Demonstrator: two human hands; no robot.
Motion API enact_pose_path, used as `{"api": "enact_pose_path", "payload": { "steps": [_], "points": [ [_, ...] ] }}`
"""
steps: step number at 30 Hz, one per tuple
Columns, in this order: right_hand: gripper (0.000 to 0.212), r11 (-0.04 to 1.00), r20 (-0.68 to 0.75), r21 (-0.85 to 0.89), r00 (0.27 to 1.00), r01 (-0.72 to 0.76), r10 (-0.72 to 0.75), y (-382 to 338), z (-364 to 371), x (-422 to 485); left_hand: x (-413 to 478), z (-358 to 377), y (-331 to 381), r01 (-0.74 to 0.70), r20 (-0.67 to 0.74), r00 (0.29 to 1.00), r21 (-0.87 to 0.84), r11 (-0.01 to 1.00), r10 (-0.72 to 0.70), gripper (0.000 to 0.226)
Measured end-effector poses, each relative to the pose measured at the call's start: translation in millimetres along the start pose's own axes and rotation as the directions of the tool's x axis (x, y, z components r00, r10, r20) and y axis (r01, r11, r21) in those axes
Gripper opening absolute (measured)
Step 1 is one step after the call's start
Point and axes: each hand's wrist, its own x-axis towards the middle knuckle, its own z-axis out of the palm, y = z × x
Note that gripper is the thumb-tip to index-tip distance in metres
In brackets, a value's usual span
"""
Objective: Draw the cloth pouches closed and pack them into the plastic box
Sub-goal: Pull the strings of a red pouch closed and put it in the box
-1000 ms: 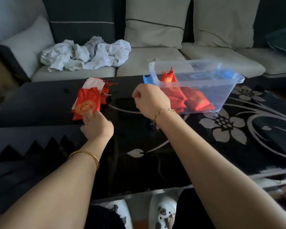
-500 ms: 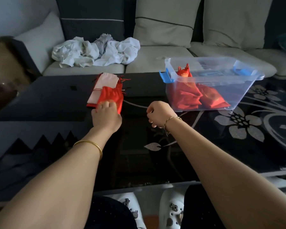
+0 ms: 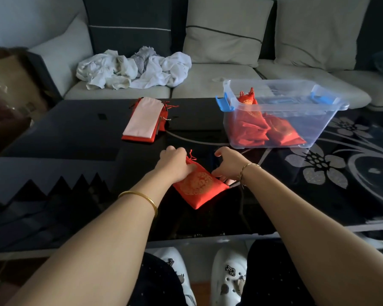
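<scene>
A red cloth pouch (image 3: 199,188) with a gold emblem lies on the black table in front of me. My left hand (image 3: 175,164) grips its upper left part near the drawstring. My right hand (image 3: 229,165) pinches its right edge. A stack of pouches (image 3: 143,120), a pale pink one on top of red ones, lies farther back on the left. The clear plastic box (image 3: 318,120) with blue latches stands at the back right and holds several red pouches (image 3: 263,129).
The glass table (image 3: 64,138) is black with white flower patterns on the right. Behind it is a light sofa with a heap of white clothes (image 3: 135,69) and cushions. My white shoes (image 3: 228,274) show under the table's near edge.
My left hand has pulled one red pouch off the stack towards me. My right hand has come down and taken hold of the pouch's right edge.
</scene>
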Motion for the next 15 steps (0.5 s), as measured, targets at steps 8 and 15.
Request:
{"api": "enact_pose_path", "payload": {
  "steps": [8, 15],
  "points": [
    [0.061, 0.996, 0.011, 0.063, 0.998, 0.06, -0.061, 9, 1, 7, 9, 1, 0, 0.201, -0.106, 0.976, 0.11, 0.973, -0.189, 0.032],
    [0.059, 0.951, -0.115, 0.259, 0.983, 0.168, -0.143, 13, -17, 7, 9, -9, 9, -0.157, -0.045, 0.987, -0.335, 0.929, 0.151, 0.007]
  ]
}}
